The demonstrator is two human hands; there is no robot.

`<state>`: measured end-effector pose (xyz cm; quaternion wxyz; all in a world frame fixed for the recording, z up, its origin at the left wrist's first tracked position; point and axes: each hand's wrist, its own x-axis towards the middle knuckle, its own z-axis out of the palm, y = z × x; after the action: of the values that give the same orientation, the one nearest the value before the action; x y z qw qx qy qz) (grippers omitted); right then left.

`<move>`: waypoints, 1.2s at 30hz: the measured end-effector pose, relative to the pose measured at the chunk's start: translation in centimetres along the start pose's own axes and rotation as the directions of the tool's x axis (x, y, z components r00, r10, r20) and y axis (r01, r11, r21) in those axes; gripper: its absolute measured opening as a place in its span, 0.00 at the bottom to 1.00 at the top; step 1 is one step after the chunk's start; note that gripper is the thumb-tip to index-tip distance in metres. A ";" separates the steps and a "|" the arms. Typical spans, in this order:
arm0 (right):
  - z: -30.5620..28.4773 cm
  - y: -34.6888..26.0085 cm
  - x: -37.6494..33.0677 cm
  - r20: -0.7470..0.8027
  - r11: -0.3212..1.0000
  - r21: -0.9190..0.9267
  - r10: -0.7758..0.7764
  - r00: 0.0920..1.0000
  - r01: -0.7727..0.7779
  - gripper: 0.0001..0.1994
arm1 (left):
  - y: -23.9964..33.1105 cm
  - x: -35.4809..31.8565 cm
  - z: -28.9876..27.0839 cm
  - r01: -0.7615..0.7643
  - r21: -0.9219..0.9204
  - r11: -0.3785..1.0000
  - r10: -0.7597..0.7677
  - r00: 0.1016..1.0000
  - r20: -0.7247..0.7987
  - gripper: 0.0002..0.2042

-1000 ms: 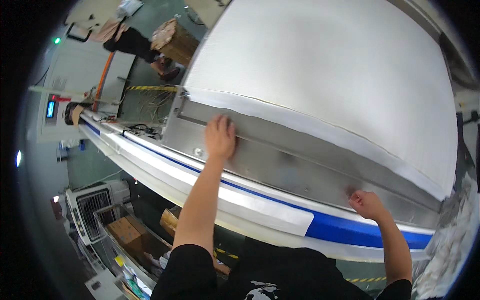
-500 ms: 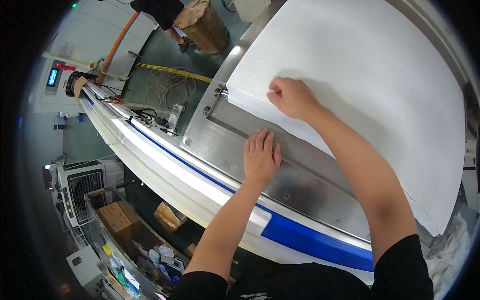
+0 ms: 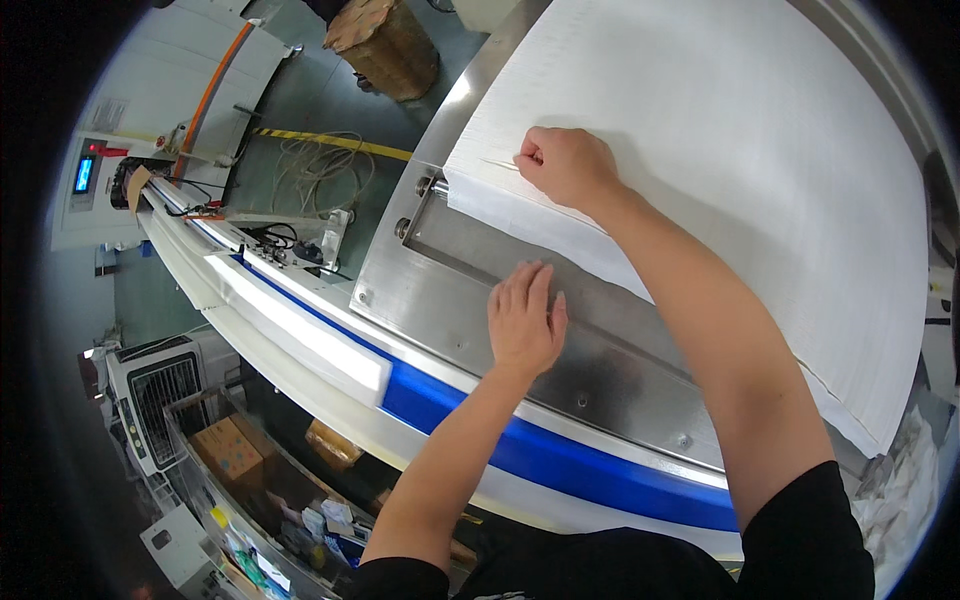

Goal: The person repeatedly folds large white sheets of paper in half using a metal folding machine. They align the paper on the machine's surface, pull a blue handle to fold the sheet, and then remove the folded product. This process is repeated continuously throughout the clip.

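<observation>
A large white sheet of cloth-like or paper-like material (image 3: pixel 720 110) lies over the metal machine bed at the right, its near edge hanging over a roller slot. My right hand (image 3: pixel 570 165) is closed at the sheet's left part, fingertips pinched on its surface beside a small raised crease. What lies between the fingertips is mostly hidden. My left hand (image 3: pixel 525 320) lies flat, palm down with fingers stretched, on the bare stainless steel plate (image 3: pixel 620 385) just below the sheet's edge, holding nothing.
A white rail with a blue strip (image 3: pixel 560 465) runs along the machine's near side, with a white block (image 3: pixel 300 325) on it. Coiled cable (image 3: pixel 325 175) and a brown drum-like container (image 3: pixel 385 50) stand on the floor beyond. A cart with cardboard boxes (image 3: pixel 228 448) is at lower left.
The white block has slid leftward along the rail, exposing more blue strip. My right hand has shifted slightly left, and a crease now shows beside its fingers. My left hand stays on the plate.
</observation>
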<state>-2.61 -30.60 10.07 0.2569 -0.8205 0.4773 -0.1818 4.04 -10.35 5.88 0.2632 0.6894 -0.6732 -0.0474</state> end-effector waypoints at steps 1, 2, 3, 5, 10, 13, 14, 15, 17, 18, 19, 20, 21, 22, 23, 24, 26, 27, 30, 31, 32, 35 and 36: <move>0.1 0.3 0.1 -0.015 1.000 -0.013 -0.003 1.000 0.002 0.08 | -0.5 0.8 -0.1 0.017 -0.029 0.999 -0.017 1.000 -0.023 0.20; 0.0 0.7 0.1 -0.032 1.000 -0.027 -0.002 0.999 0.001 0.08 | -1.0 2.0 -0.3 0.030 -0.061 0.998 -0.033 0.999 -0.044 0.20; 0.1 0.7 0.0 -0.034 1.000 -0.024 -0.007 0.999 0.006 0.08 | -1.9 3.4 -0.7 0.018 0.008 1.000 -0.017 0.994 -0.111 0.20; 0.1 0.4 0.0 -0.038 1.000 -0.017 -0.019 0.999 0.019 0.08 | -3.8 6.8 -1.4 -0.047 0.139 0.989 0.075 0.976 -0.206 0.21; 0.0 0.1 0.1 -0.009 1.000 -0.014 0.026 1.000 -0.026 0.08 | -6.4 10.7 -3.1 -0.228 0.320 0.920 0.263 0.962 -0.073 0.23; -0.6 0.0 -0.3 0.013 1.000 0.004 0.023 1.000 -0.023 0.08 | -7.2 10.5 -3.7 -0.289 0.322 0.902 0.315 0.949 -0.030 0.19; -0.8 0.1 -0.5 0.015 1.000 0.012 0.011 1.000 -0.012 0.09 | -7.2 10.6 -3.9 -0.312 0.324 0.893 0.330 0.944 0.000 0.18; -1.0 0.0 -1.3 -0.015 0.996 0.083 -0.026 1.000 0.027 0.09 | -7.3 10.7 -4.1 -0.332 0.354 0.874 0.346 0.938 0.023 0.17; -1.2 0.2 -5.0 -0.081 0.981 0.160 -0.098 0.992 0.110 0.10 | -7.5 11.1 -5.1 -0.416 0.389 0.822 0.383 0.909 0.162 0.17; -1.5 0.2 -7.9 -0.143 0.984 0.053 -0.160 0.977 0.169 0.11 | -7.6 10.9 -5.6 -0.459 0.389 0.799 0.398 0.888 0.230 0.18; -0.6 1.4 -10.8 -0.114 0.991 0.129 0.051 0.992 -0.036 0.12 | -8.1 11.2 -5.6 -0.485 0.376 0.789 0.394 0.870 0.296 0.18; -1.2 2.8 -14.0 -0.130 0.996 0.038 0.082 0.988 -0.078 0.12 | -8.9 11.3 -5.5 -0.513 0.357 0.781 0.393 0.847 0.359 0.17; -2.5 4.0 -17.2 -0.145 0.991 -0.053 0.115 0.983 -0.124 0.11 | -9.4 11.0 -5.9 -0.475 0.327 0.817 0.346 0.857 0.381 0.18; -3.8 5.6 -20.0 -0.165 0.974 -0.146 0.151 0.975 -0.175 0.11 | -10.5 11.2 -6.2 -0.469 0.283 0.837 0.328 0.843 0.426 0.20; -5.2 7.4 -22.8 -0.211 0.942 -0.245 0.178 0.961 -0.228 0.11 | -10.8 11.5 -6.5 -0.491 0.310 0.814 0.324 0.827 0.460 0.24; -6.9 9.6 -26.0 -0.246 0.905 -0.330 0.192 0.950 -0.268 0.11 | -10.1 11.3 -6.9 -0.492 0.354 0.795 0.309 0.831 0.462 0.25; -11.0 14.9 -32.6 -0.283 0.840 -0.421 0.237 0.929 -0.343 0.12 | -7.9 12.1 -7.0 -0.479 0.478 0.736 0.185 0.822 0.539 0.27; -13.4 17.9 -36.2 -0.280 0.822 -0.427 0.276 0.919 -0.377 0.14 | -7.2 12.6 -7.1 -0.495 0.486 0.721 0.160 0.800 0.578 0.27; -20.6 25.5 -46.3 -0.381 0.602 -0.558 0.425 0.821 -0.571 0.19 | -1.6 14.5 -5.9 -0.503 0.559 0.659 -0.005 0.741 0.672 0.27; -22.6 27.2 -49.0 -0.393 0.560 -0.520 0.515 0.762 -0.645 0.22 | -1.5 15.0 -5.2 -0.520 0.610 0.598 -0.070 0.724 0.686 0.25; -24.3 28.6 -51.0 -0.393 0.537 -0.495 0.563 0.727 -0.683 0.23 | -2.1 15.4 -4.3 -0.536 0.653 0.535 -0.135 0.709 0.692 0.24; -29.5 34.2 -57.6 -0.405 0.395 -0.539 0.653 0.640 -0.744 0.27 | -7.3 16.5 -2.3 -0.630 0.668 0.396 -0.116 0.687 0.717 0.19; -31.0 36.2 -59.9 -0.395 0.316 -0.569 0.705 0.589 -0.759 0.27 | -7.2 16.5 -1.7 -0.648 0.686 0.329 -0.107 0.697 0.709 0.17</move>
<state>-73.12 -0.71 10.22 -0.0321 -0.5381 0.8342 0.1160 12.71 -25.89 9.07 -0.4068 0.5146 -0.7405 0.1462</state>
